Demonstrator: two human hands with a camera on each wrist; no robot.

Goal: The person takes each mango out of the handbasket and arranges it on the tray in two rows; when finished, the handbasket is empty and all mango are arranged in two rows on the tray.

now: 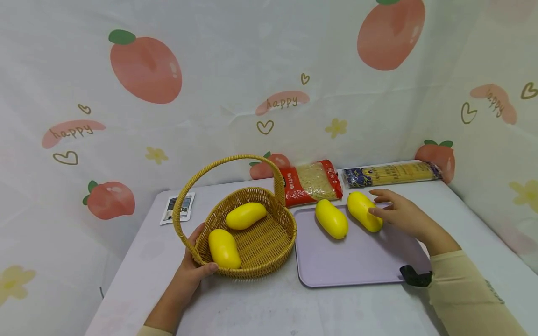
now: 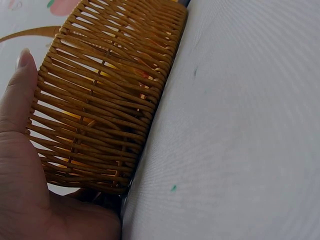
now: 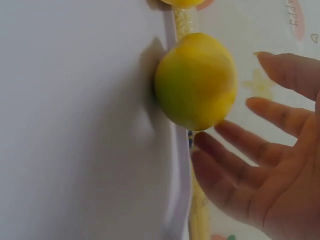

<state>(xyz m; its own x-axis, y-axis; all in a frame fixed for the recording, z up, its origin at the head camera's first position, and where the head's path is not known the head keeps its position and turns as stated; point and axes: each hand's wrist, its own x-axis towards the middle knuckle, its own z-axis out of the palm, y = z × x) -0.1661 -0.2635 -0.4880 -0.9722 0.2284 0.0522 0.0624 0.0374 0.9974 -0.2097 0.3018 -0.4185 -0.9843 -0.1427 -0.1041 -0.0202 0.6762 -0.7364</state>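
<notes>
At centre-right, the rightmost yellow oblong fruit (image 1: 361,211) on the lilac rectangular tray (image 1: 349,266) slants down rightward, just left of the unclosed fingers of the nearer right hand (image 1: 401,214); the left hand (image 1: 191,270) grips the golden wicker basket (image 1: 264,240).

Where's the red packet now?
In the head view, the red packet lies near the back of the table, just right of the picture's centre, behind the purple tray and between the basket and the long blue-and-yellow packet.
</notes>
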